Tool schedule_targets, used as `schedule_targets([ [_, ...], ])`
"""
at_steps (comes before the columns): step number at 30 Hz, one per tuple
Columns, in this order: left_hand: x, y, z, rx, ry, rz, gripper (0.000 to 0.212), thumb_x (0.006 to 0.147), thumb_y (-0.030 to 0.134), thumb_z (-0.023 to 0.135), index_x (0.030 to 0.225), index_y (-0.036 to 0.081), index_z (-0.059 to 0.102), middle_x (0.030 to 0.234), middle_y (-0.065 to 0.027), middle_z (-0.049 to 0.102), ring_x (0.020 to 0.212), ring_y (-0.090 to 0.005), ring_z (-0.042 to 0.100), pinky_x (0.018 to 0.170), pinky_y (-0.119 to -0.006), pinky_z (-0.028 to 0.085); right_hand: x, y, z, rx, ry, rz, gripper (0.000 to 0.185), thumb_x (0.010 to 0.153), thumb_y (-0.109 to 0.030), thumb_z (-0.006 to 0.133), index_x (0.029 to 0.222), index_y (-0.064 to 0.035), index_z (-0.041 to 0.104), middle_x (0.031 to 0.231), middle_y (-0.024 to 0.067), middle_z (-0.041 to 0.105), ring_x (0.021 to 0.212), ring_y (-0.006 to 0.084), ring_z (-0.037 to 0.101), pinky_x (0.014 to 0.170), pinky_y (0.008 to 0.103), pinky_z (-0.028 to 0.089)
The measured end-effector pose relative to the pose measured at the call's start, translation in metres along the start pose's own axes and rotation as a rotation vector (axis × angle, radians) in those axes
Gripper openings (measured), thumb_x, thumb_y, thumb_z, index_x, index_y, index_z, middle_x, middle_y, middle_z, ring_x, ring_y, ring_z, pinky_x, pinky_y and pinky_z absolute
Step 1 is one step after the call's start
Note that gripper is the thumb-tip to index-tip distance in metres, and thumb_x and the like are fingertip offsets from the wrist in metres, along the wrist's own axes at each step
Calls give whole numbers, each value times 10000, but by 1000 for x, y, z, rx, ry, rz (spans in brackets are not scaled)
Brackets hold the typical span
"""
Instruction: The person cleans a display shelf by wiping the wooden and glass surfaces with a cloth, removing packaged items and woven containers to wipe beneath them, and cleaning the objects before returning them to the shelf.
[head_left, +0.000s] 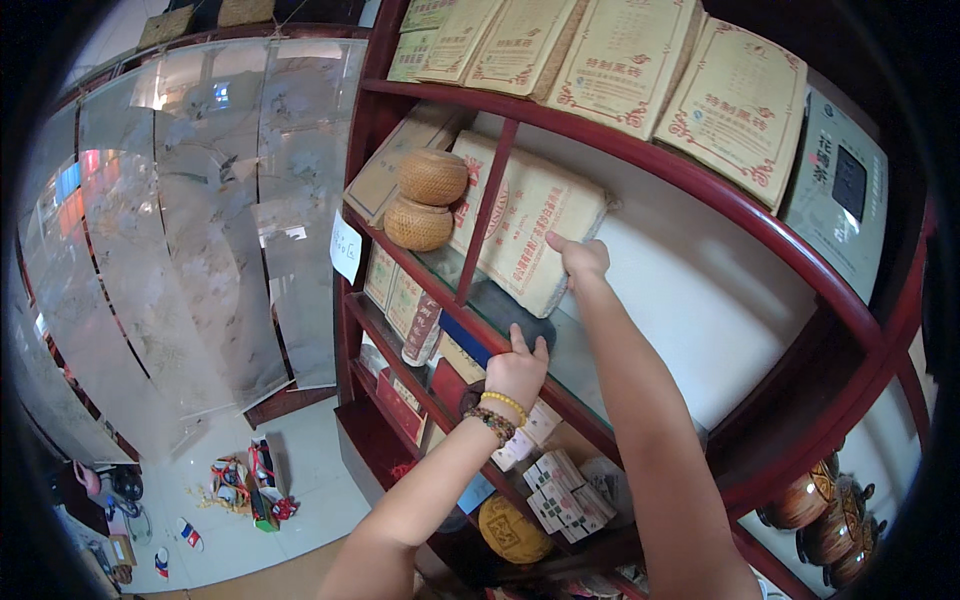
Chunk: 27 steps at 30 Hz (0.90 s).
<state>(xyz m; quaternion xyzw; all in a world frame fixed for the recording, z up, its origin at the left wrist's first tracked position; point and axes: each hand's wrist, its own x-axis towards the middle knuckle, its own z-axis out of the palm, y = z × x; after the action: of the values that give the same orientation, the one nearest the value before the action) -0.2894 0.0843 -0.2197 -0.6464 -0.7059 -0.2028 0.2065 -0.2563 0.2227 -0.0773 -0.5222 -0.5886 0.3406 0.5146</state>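
My right hand grips the right edge of a large cream package with red printing, thumb on its front. The package leans in a compartment of a dark red wooden shelf unit, partly behind an upright divider. My left hand, with beaded bracelets on the wrist, is at the shelf's front edge below the package, fingers spread over a dark flat object on the glass shelf. Nothing shows in its grasp. Left of the divider, two round woven containers are stacked one on the other.
Cream paper packages line the shelf above. Lower shelves hold small white boxes and a round yellow package. A translucent folding screen stands at left. Brown glazed jars are at lower right; slippers lie on the floor.
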Motion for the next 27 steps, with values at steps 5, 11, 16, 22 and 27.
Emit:
schedule_targets([
  [5,3,7,-2,-6,-53,12,636,728,158,630,1338,119,456,1297,-369,419,682,-240,686,587,-329,544,4,19,-36,66,39,-5,555,643,-238,833,1032,86,605,1019,228,650,909,326,653,781,359,514],
  [11,4,-1,7,43,-54,-33,594,763,164,599,1337,129,448,1288,-360,435,688,-252,690,585,-327,548,-40,21,-85,109,-32,-91,544,617,-200,826,1018,89,601,1018,224,650,904,298,654,778,353,504],
  [16,3,4,-19,-57,-57,27,462,787,121,565,1243,72,506,1279,-348,448,759,-294,685,625,-371,551,-63,34,-129,208,48,-150,560,609,-171,813,1033,85,550,1029,213,639,923,282,641,800,336,493],
  [22,-50,-17,-36,-776,282,-303,300,755,156,621,1015,6,630,896,-178,665,751,-304,660,674,-395,514,-139,26,-169,340,97,-312,540,621,-141,804,1025,54,504,998,182,625,905,254,621,813,337,480],
  [27,-72,-10,-30,-1235,185,-590,369,813,315,698,792,-51,664,638,-33,626,634,-86,556,630,-254,450,-181,17,-185,220,177,-331,533,635,-130,804,1022,28,473,989,153,614,894,239,613,806,322,478],
])
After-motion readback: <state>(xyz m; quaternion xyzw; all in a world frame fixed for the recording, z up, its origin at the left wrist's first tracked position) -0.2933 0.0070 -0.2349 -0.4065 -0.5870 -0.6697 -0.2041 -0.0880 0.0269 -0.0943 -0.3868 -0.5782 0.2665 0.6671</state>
